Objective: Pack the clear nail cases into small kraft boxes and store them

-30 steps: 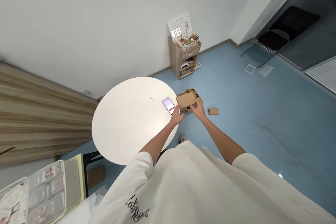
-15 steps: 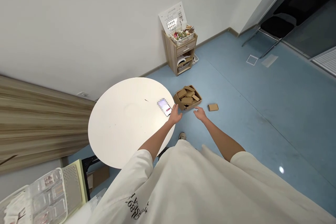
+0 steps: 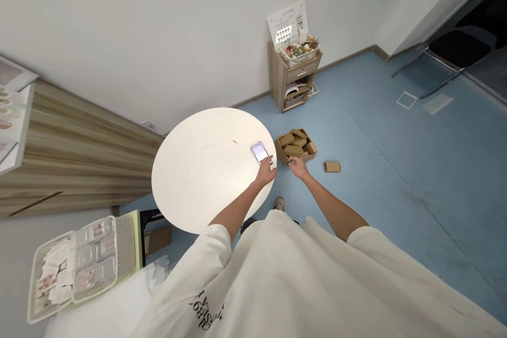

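Note:
My left hand [image 3: 266, 171] is at the right edge of the round white table [image 3: 198, 169], its fingers apart and nothing held. Its fingertips overlap the lower end of a phone [image 3: 261, 155] with a lit screen, but whether they touch cannot be made out. To the right, my right hand [image 3: 299, 167] hovers in front of an open cardboard box [image 3: 282, 156], fingers loosely bent and holding nothing I can see. Several small brown cartons [image 3: 293, 150] are heaped inside that box. A single small carton [image 3: 332, 167] lies on the blue floor to its right.
A wooden cabinet [image 3: 279, 76] by the wall carries a basket [image 3: 299, 57] of small items and a white board [image 3: 288, 24]. At far right is a black chair [image 3: 459, 48]. An open clear organizer case [image 3: 73, 269] sits at lower left, near a wood-patterned panel [image 3: 91, 148].
Both hands held a flat carton a second ago; it was let go over the box. My left hand then shifted over the phone's lower end. The view has turned left.

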Available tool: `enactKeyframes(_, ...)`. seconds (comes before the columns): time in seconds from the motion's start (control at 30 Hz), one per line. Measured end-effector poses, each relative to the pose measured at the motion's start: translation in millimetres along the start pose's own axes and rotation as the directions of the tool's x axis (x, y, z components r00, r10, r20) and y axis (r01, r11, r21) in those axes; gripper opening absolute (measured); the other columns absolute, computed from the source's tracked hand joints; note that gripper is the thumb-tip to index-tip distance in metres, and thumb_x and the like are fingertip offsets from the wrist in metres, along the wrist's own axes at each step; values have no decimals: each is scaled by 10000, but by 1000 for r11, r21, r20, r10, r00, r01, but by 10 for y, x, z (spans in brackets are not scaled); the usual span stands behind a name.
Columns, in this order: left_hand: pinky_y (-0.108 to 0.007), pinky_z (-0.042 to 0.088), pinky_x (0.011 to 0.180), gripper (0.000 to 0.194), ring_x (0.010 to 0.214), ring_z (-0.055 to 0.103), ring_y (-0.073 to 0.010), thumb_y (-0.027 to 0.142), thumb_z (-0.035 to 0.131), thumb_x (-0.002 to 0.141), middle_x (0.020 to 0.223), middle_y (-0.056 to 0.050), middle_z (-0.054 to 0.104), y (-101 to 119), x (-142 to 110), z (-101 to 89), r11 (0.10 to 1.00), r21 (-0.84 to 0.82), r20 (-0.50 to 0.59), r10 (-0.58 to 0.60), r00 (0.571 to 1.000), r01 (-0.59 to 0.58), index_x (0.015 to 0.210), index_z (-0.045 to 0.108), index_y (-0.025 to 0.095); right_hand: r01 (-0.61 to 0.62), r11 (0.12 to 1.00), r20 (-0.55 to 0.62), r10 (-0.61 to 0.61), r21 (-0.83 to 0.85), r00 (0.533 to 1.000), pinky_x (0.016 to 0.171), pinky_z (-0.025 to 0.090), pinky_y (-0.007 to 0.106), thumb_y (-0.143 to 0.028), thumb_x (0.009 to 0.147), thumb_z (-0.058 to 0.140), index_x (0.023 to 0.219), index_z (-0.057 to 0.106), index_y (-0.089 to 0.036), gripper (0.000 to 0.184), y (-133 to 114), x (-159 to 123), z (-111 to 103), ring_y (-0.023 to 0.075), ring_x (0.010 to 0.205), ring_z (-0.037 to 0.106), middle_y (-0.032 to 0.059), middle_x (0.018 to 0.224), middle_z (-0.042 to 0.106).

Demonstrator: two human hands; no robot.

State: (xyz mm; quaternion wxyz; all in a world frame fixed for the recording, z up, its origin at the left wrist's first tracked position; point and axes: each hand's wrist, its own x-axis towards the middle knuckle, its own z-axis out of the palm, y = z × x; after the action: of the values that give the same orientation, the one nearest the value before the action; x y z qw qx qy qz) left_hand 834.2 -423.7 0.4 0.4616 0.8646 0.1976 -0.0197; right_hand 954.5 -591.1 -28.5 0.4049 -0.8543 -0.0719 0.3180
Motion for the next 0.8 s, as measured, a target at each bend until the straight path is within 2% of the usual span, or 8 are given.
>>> enactKeyframes(0.23, -459, 305, 1213, 638, 1448, 380, -302, 209, 550, 884, 1538, -136, 434, -217, -430, -346, 998, -48, -106, -53, 993, 49, 1504, 402, 187, 127, 991, 78, -123, -46, 989, 949, 527, 329, -252, 843, 542, 1306, 628, -202, 473, -437, -182, 379, 247, 1166, 625, 105, 1412, 572)
enactKeyframes(0.4, -446, 299, 1218, 629, 1457, 374, -285, 214, 546, 892, 1548, -132, 433, -468, -812, -656, 993, -71, -172, -103, 980, 92, 1504, 402, 190, 215, 971, 143, -200, -101, 969, 948, 523, 340, -247, 841, 541, 1277, 651, -227, 450, -736, -374, 768, 241, 1134, 637, 76, 1350, 631)
enactKeyframes(0.6, -437, 302, 1214, 601, 1463, 369, -281, 232, 548, 905, 1556, -126, 427, -892, -1495, -1068, 984, -116, -223, -160, 962, 137, 1491, 419, 201, 265, 957, 199, -239, -117, 950, 1035, 480, 360, -238, 865, 527, 1277, 645, -211, 430, -957, -770, 1482, 224, 1168, 630, 80, 1370, 624)
enactKeyframes(0.8, -429, 308, 1213, 581, 1460, 376, -269, 231, 523, 923, 1550, -124, 438, -1459, -2328, -1426, 970, -174, -287, -216, 933, 171, 1493, 416, 197, 323, 939, 314, -275, -115, 909, 1016, 502, 355, -249, 884, 521, 1283, 642, -214, 418, -1101, -1372, 2311, 213, 1165, 630, 81, 1388, 612)
